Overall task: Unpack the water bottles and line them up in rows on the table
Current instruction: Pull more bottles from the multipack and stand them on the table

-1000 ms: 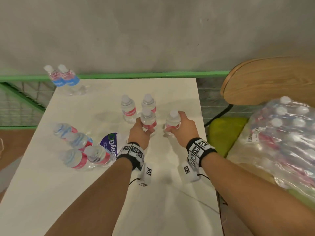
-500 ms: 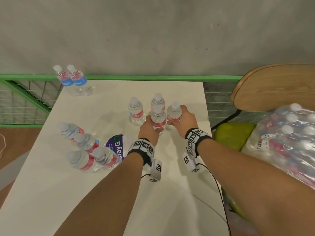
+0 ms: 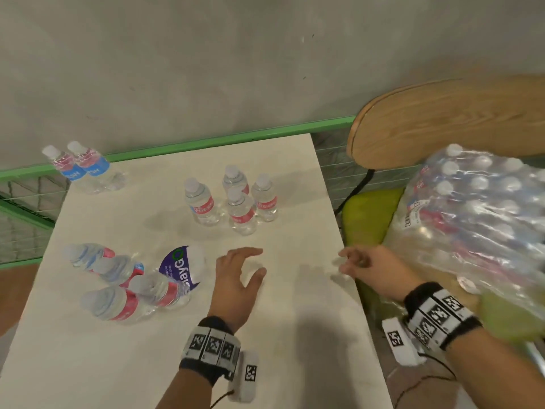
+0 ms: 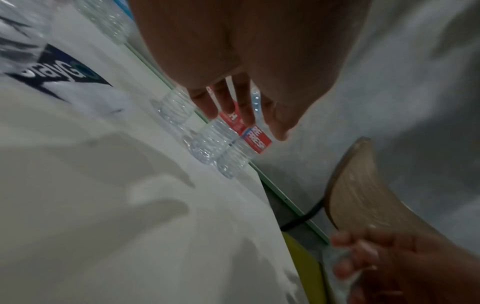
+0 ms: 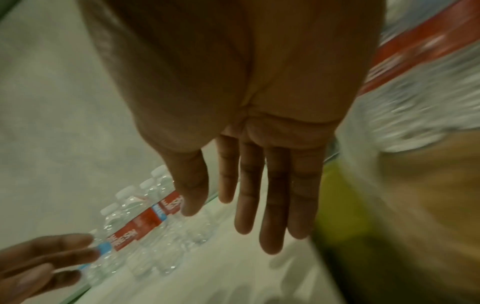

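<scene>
From the head camera, four upright bottles (image 3: 236, 199) stand in a tight cluster on the far part of the white table (image 3: 295, 364), and both hands hang nearer the camera than that cluster, holding nothing: the left hand (image 3: 236, 284) has fingers spread and loosely bent above the tabletop, the right hand (image 3: 371, 268) sits at the table's right edge with fingers loosely curled, pointing back toward the cluster. Right of the cluster, off the table, the wrapped pack (image 3: 477, 219) rests on a chair with a green cushion (image 3: 368, 219) — by my reckoning the next bottles come from there, so the right hand should reach into the torn plastic, take one bottle by its body and set it just beside the cluster's near bottle to square up the row. Left of the cluster and nearer, four loose bottles (image 3: 118, 284) lean on a purple-printed wrapper (image 3: 180, 267); two blue-labelled bottles (image 3: 82, 166) stand at the far left corner. The chair's wooden backrest (image 3: 448, 119) rises behind the pack. In the left wrist view the fingers (image 4: 246, 107) are straight and parted, the cluster beyond them. In the right wrist view the palm is flat with fingers extended — the pack blurs past its right, so a hasty swing could clip the cluster.
</scene>
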